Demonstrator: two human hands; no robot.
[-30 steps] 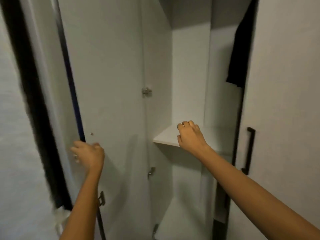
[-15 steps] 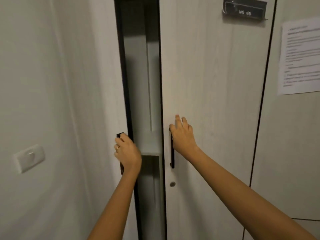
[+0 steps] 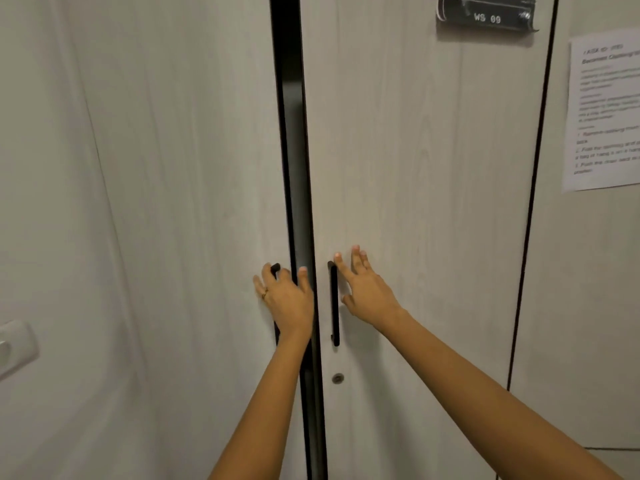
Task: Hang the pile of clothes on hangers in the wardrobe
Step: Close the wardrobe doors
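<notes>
Two pale wood-grain wardrobe doors fill the view, with only a narrow dark gap (image 3: 294,168) between them. My left hand (image 3: 287,303) lies over the black handle (image 3: 275,267) of the left door (image 3: 173,202), fingers spread and fairly straight, pressing on it. My right hand (image 3: 367,292) rests flat on the right door (image 3: 415,168), fingers straight, just right of its black vertical handle (image 3: 334,306). No clothes or hangers show; the wardrobe's inside is hidden.
A small round lock (image 3: 337,378) sits below the right handle. A dark label reading "WS 09" (image 3: 486,15) is at the top of the right door. A printed sheet (image 3: 606,109) hangs on the panel further right. A wall switch (image 3: 14,348) is at far left.
The doors have swung nearly shut; the shelf and dark garment inside are no longer visible. My left hand's fingers have straightened over the handle, and my right hand stays flat on the right door.
</notes>
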